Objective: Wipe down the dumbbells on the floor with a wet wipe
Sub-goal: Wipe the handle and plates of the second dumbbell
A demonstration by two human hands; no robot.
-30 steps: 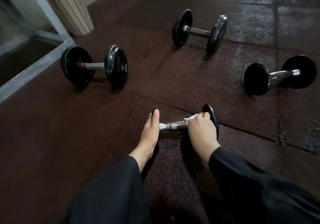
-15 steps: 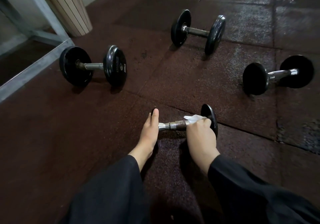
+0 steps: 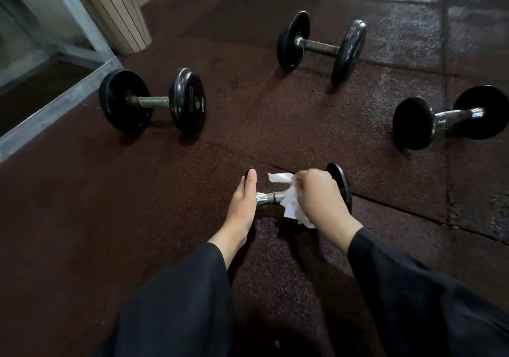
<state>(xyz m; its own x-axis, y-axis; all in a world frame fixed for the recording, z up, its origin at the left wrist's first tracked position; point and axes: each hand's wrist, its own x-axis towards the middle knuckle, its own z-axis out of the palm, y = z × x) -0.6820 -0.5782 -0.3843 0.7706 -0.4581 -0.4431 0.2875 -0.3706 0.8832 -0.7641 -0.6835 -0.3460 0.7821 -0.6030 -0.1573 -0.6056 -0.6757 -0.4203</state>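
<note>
Head view: my right hand clenched the wipe on the nearest dumbbell, mid-floor; left hand lay flat, released, bracing. I judged it might roll.

Both hands bare — left hand, right hand — with loose, wide black sleeves.
</note>
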